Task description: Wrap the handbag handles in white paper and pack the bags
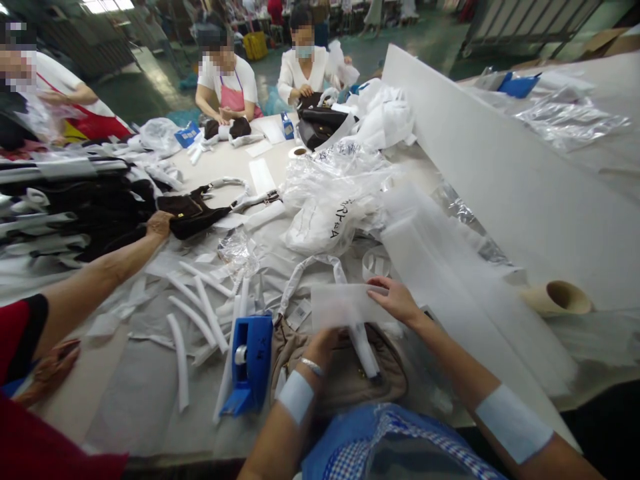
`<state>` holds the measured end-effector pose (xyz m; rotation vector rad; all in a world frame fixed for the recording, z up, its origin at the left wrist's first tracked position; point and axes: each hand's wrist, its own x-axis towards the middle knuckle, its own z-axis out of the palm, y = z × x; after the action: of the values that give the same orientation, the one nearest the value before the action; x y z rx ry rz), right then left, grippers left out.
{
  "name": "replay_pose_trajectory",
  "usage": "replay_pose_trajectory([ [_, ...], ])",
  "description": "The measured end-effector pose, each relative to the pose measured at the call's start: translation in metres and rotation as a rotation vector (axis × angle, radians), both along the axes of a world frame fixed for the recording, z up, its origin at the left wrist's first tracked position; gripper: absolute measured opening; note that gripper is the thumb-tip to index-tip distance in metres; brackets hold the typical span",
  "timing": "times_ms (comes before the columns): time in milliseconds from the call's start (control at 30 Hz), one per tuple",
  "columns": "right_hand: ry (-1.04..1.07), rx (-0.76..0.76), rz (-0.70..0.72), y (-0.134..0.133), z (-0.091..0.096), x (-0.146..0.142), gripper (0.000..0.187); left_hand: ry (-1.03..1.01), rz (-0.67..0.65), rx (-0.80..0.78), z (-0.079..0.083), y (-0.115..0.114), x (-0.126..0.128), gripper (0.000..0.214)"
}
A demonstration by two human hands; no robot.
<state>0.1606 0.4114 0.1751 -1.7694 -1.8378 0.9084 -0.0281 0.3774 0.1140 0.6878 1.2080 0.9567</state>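
My left hand and my right hand both pinch a thin white foam sheet just above a tan handbag lying at the table's near edge. A foam-wrapped strap of the bag runs under the sheet. My left hand holds the sheet's lower left edge, fingers curled. At the upper right edge, my right hand's fingers are closed on the sheet. White patches are on both forearms.
A blue tape dispenser stands left of the bag, with several white foam strips beyond. A co-worker's hand at left grips a dark brown bag. Plastic bags, foam sheets, a cardboard tube; people sit opposite.
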Motion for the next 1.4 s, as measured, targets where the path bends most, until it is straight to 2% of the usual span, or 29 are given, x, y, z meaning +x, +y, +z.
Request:
replay_pose_trajectory([
  [100, 0.081, 0.025, 0.0, 0.001, 0.009, 0.01, 0.025, -0.049, 0.137, 0.016, 0.015, -0.002, -0.012, 0.039],
  [167, 0.064, 0.022, 0.0, 0.0, 0.013, 0.012, 0.027, -0.144, 0.176, 0.025, 0.031, -0.003, -0.021, 0.052],
  [267, -0.004, 0.002, 0.007, -0.002, 0.015, 0.007, 0.029, -0.48, 0.104, 0.004, 0.052, -0.007, -0.03, 0.072],
  [333, -0.05, 0.005, 0.001, -0.005, 0.015, 0.0, 0.03, -0.582, 0.024, -0.031, 0.059, -0.01, -0.027, 0.075],
  [433, -0.057, 0.041, 0.001, -0.008, 0.015, -0.012, 0.03, -0.446, -0.046, -0.081, 0.057, -0.013, -0.014, 0.089],
  [533, 0.013, 0.031, 0.084, -0.011, 0.014, -0.016, 0.027, -0.331, -0.067, -0.086, 0.053, -0.012, -0.003, 0.104],
  [633, 0.066, 0.015, 0.148, -0.014, 0.014, -0.01, 0.022, -0.279, -0.011, -0.054, 0.057, -0.006, -0.008, 0.086],
  [733, 0.101, 0.016, 0.23, -0.02, 0.018, -0.003, 0.023, -0.2, 0.019, -0.021, 0.068, 0.004, -0.022, 0.076],
  [800, 0.111, 0.016, 0.307, -0.025, 0.023, 0.0, 0.023, -0.077, -0.105, 0.035, 0.077, 0.008, -0.028, 0.063],
  [933, 0.102, 0.006, 0.366, -0.033, 0.029, 0.0, 0.024, 0.313, -0.531, 0.301, 0.087, 0.005, -0.023, 0.03],
  [1000, 0.102, -0.007, 0.373, -0.037, 0.029, 0.001, 0.026, 0.459, -0.606, 0.403, 0.087, 0.001, -0.017, 0.027],
  [1233, 0.161, -0.057, 0.385, -0.05, 0.028, 0.01, 0.031, 0.631, -0.682, 0.603, 0.09, -0.011, -0.008, 0.023],
  [1400, 0.192, -0.053, 0.259, -0.057, 0.025, 0.007, 0.035, 0.713, -0.626, 0.682, 0.095, -0.018, 0.001, 0.024],
])
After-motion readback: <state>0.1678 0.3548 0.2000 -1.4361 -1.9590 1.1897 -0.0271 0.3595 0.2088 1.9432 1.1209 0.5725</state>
